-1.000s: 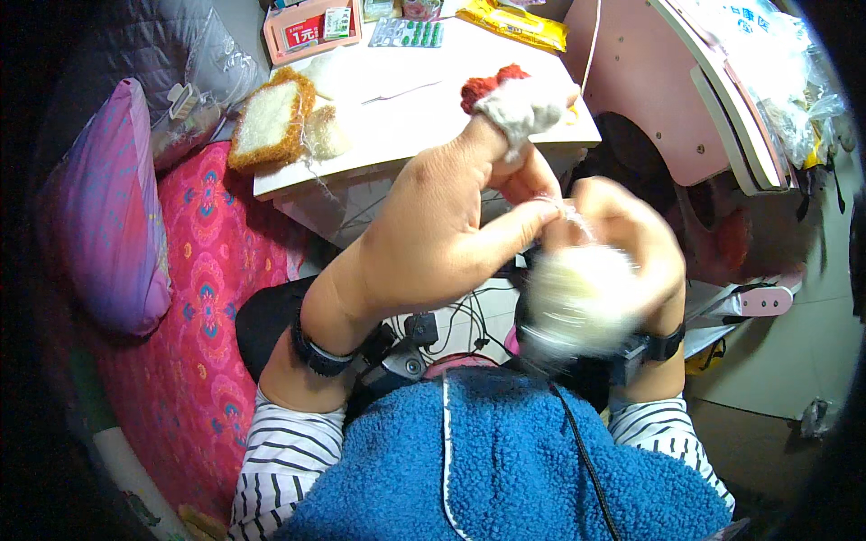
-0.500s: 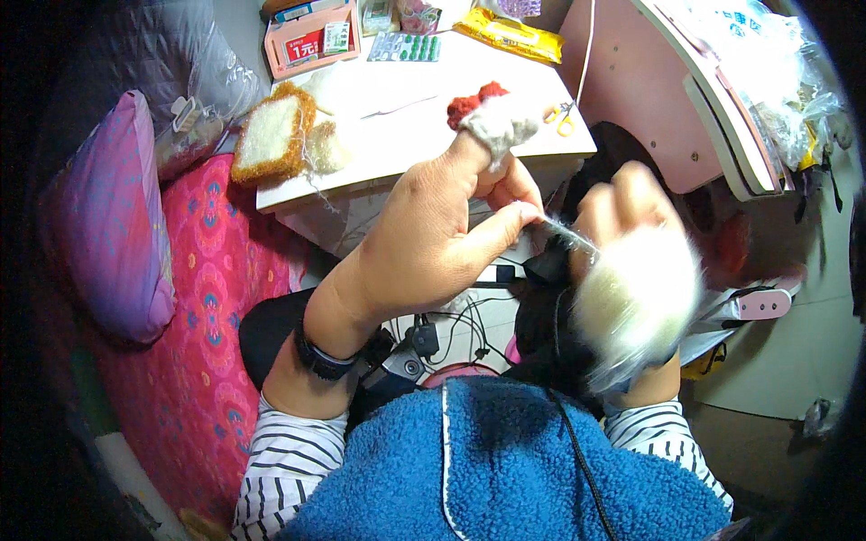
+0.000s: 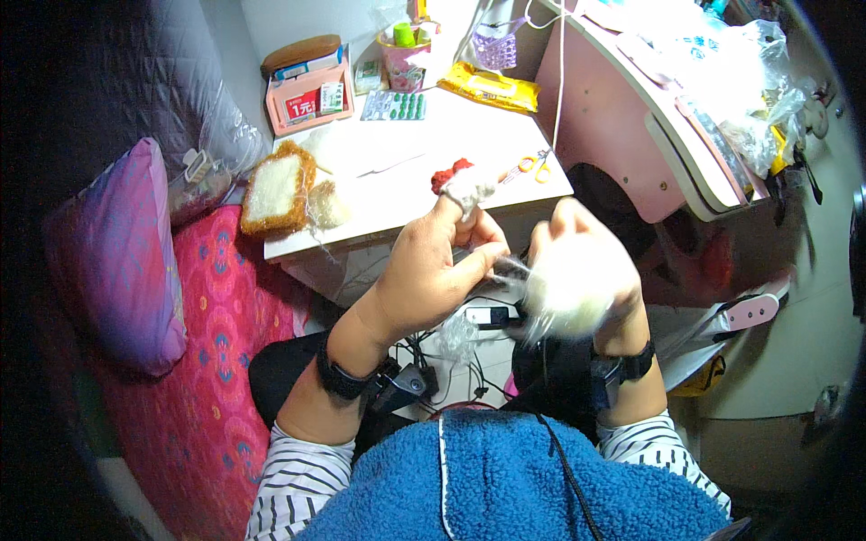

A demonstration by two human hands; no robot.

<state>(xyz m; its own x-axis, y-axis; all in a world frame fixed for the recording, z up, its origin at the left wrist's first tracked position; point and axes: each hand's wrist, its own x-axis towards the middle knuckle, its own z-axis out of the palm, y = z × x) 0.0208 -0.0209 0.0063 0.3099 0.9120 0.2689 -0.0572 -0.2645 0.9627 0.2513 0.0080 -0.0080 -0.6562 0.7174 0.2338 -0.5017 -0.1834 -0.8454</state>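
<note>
My left hand [image 3: 437, 270] is raised in front of me, its fingers pinched on a thin crochet hook and strand of pale yarn [image 3: 510, 264]; its forefinger wears a white wrapping [image 3: 467, 191]. My right hand [image 3: 586, 261] grips a fluffy white yarn piece [image 3: 559, 302], which looks blurred. Both hands are close together, just in front of the white table [image 3: 406, 162]. Each wrist carries a black band.
On the table lie a toast-shaped crochet piece [image 3: 278, 187], a red yarn bit [image 3: 446, 173], orange scissors [image 3: 532, 164], a yellow packet [image 3: 487, 87] and a pink box [image 3: 307, 95]. A purple pillow [image 3: 113, 257] rests on red bedding at left. Pink shelf [image 3: 631, 108] stands right.
The view has tilted, so the table sits lower in the picture. My right hand with the white fluffy piece has shifted up and right; the left hand stays pinched on the hook.
</note>
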